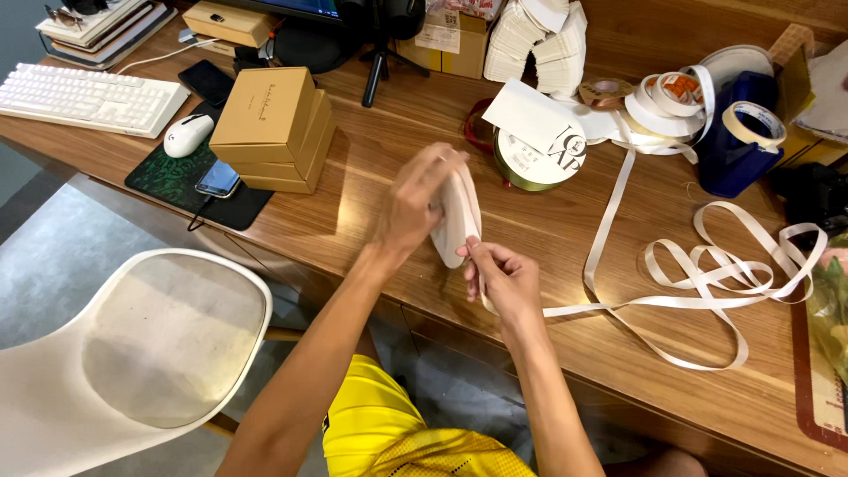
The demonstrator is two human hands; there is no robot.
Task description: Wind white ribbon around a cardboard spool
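At the far left we see a white chair below the edge of the wooden desk, and on the desk a white keyboard, a white mouse and a phone on a dark mat. Just right of these stands a stack of brown cardboard boxes. Near the middle, above the desk's front edge, our left hand is closed around a coil of cream ribbon, fingers wrapped over its top and side. Our right hand sits just below and right of it, thumb and fingers pinched together on the coil's lower end. From there a loose ribbon tail runs right across the desk in tangled loops. Behind it lie a green spool, and farther right several tape rolls and a blue holder.
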